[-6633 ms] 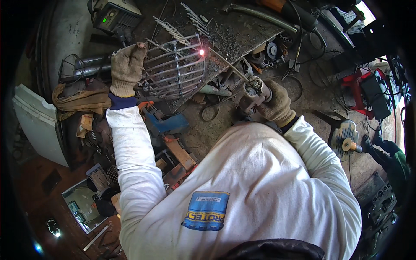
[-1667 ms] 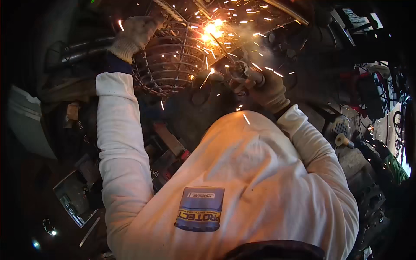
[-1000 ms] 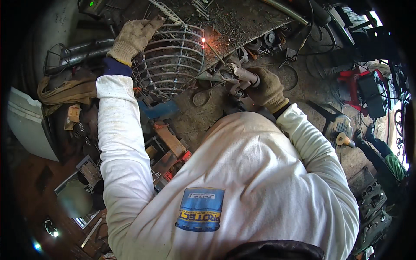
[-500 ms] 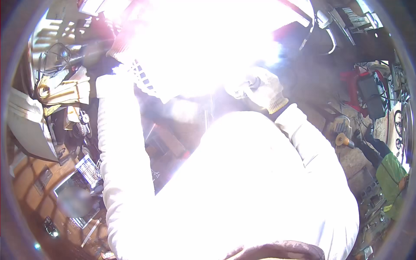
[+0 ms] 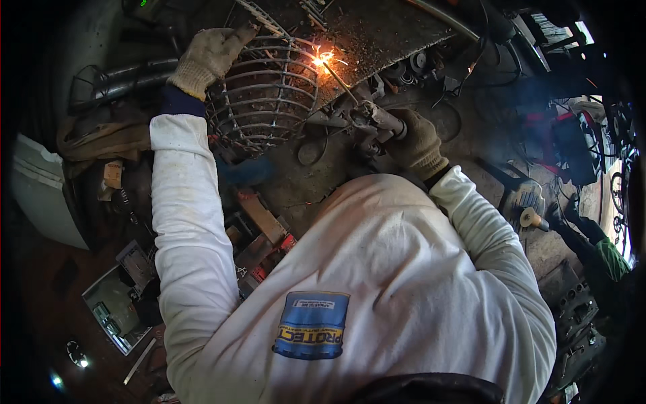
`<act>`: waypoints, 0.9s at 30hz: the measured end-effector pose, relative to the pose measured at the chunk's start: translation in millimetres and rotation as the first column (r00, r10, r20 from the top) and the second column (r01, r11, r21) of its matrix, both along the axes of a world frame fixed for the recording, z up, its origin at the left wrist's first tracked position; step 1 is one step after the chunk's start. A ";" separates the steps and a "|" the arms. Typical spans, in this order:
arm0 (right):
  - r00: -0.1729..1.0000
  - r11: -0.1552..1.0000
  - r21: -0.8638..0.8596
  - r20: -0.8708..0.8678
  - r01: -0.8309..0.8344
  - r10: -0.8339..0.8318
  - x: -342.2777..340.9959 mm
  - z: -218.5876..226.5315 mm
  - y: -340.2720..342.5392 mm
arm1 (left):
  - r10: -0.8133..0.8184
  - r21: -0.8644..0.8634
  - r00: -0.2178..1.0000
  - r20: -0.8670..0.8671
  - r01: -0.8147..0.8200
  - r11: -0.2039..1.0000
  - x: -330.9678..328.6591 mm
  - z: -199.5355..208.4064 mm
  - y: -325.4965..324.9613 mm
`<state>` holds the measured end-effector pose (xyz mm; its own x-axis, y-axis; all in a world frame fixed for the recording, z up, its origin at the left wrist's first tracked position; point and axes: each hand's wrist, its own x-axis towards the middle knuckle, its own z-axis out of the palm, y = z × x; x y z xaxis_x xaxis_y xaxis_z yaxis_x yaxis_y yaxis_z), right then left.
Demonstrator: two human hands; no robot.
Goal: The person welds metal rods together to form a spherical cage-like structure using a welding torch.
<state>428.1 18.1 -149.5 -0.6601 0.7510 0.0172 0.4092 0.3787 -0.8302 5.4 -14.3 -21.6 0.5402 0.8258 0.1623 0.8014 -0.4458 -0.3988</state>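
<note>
A curved cage of metal rods [image 5: 266, 86] lies on the dark metal work surface, its bars joined in rows. My left hand [image 5: 210, 59], in a knitted work glove, closes its fingers at the cage's upper left edge. In my gloved right hand [image 5: 418, 143] is a welding electrode holder [image 5: 371, 122], gripped by its handle. A thin welding rod [image 5: 341, 82] sticks out from its jaws toward the cage. Orange sparks [image 5: 323, 58] burst at the rod's tip, beside the cage's right upper edge. The glare hides the exact contact point.
Loose metal rods [image 5: 313, 12] lie at the far edge. Small metal parts [image 5: 410, 66] sit right of the work surface. Below the cage are reddish boxes [image 5: 259, 219]. At the right, an angle grinder-like tool [image 5: 530, 217] lies near another person's legs [image 5: 585, 229].
The white glare that covered the cage and the work area has shrunk to small orange sparks. The cage, the electrode holder and both gloves now show clearly. My arms have barely shifted.
</note>
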 end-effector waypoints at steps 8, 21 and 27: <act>0.999 0.992 0.125 0.041 0.000 -0.005 -5.2 -9.8 1.8 | 0.046 0.002 0.998 -0.045 -0.046 0.999 10.2 7.3 -2.2; 0.980 0.909 0.414 -0.155 -0.047 0.121 -10.6 -15.6 4.5 | 0.015 0.005 0.994 0.112 -0.015 1.000 -10.6 -1.8 -3.7; 0.969 0.997 -0.001 -0.235 0.076 -0.074 -3.0 -7.6 1.3 | 0.127 -0.199 0.983 0.131 -0.099 0.975 5.1 -1.4 13.1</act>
<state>425.1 19.4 -157.1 -0.5785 0.7974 0.1714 0.2305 0.3614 -0.9035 10.4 -1.2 -23.0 0.4244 0.9032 0.0644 0.8932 -0.4059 -0.1935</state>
